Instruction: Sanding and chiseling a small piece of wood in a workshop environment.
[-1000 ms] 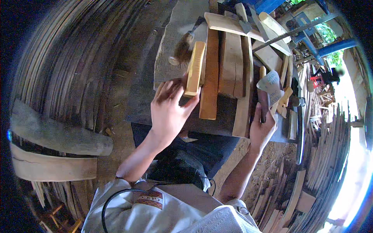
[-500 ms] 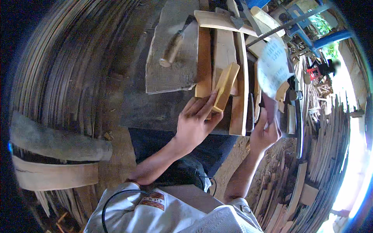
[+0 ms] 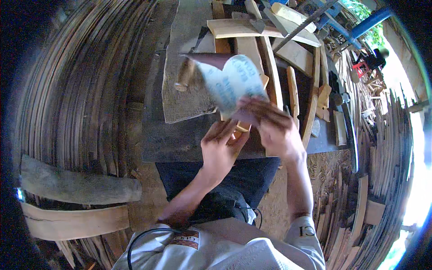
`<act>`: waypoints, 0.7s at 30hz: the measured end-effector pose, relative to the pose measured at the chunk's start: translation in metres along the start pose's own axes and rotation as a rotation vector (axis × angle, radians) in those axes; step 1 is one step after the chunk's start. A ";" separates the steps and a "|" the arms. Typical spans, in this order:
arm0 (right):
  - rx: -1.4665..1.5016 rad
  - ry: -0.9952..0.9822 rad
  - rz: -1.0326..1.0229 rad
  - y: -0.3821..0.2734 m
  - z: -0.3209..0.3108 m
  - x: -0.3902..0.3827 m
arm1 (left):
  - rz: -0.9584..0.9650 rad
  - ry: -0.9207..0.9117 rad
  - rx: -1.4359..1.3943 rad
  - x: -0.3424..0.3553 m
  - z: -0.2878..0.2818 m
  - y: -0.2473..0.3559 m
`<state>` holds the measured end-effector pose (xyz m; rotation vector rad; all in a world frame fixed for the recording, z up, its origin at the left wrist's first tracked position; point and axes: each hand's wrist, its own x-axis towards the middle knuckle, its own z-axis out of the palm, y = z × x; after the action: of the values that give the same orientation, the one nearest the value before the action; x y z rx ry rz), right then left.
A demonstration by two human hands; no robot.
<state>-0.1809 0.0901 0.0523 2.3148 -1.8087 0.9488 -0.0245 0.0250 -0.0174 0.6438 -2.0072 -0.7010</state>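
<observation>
1. The sandpaper sheet point(image 3: 234, 83), previously right of the wooden block point(image 3: 243, 128), now hides most of it.
2. The right hand point(image 3: 276, 129), earlier well apart from the block, has come just beside its near end.

Stacked timber strips point(image 3: 81, 85), a dark workbench point(image 3: 180, 141) and cut boards point(image 3: 234, 29) show a woodworking workshop.

At centre, the printed sheet point(image 3: 234, 83) looks like matt paper. Left of it, the broad plank point(image 3: 180, 105) is rough, bare wood, while the pale slat point(image 3: 229, 29) near the top looks smoother. The shirt point(image 3: 261, 256) at the bottom is matt cloth.
</observation>
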 end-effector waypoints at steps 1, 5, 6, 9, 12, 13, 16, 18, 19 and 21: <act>-0.077 -0.032 0.066 0.003 -0.005 0.005 | -0.023 0.004 -0.024 0.001 0.000 0.002; 0.007 0.069 0.171 0.021 -0.011 0.013 | -0.078 -0.021 -0.056 0.005 -0.005 0.000; 0.003 0.068 0.170 0.021 -0.012 0.012 | -0.077 -0.018 -0.060 0.005 -0.003 0.000; 0.056 -0.082 0.025 0.007 -0.008 0.006 | -0.099 -0.008 -0.077 0.004 -0.001 -0.002; 0.095 -0.098 0.015 0.008 -0.012 0.007 | -0.025 -0.043 -0.088 0.005 -0.003 -0.006; 0.065 -0.046 0.078 0.011 -0.014 0.008 | -0.041 -0.041 -0.087 0.008 -0.006 -0.001; 0.081 0.065 0.312 0.027 -0.017 0.016 | -0.066 -0.063 -0.094 0.012 -0.007 0.003; 0.022 -0.009 0.215 0.015 -0.019 0.015 | -0.143 -0.073 -0.137 0.009 -0.005 0.001; 0.033 -0.044 0.128 0.010 -0.015 0.015 | -0.145 -0.068 -0.129 0.009 -0.006 -0.001; 0.116 -0.048 0.024 0.005 -0.003 0.009 | -0.031 -0.041 -0.087 0.009 -0.006 -0.004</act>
<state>-0.1857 0.0820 0.0574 2.4080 -1.8504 1.0367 -0.0233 0.0148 -0.0120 0.6143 -1.9962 -0.8219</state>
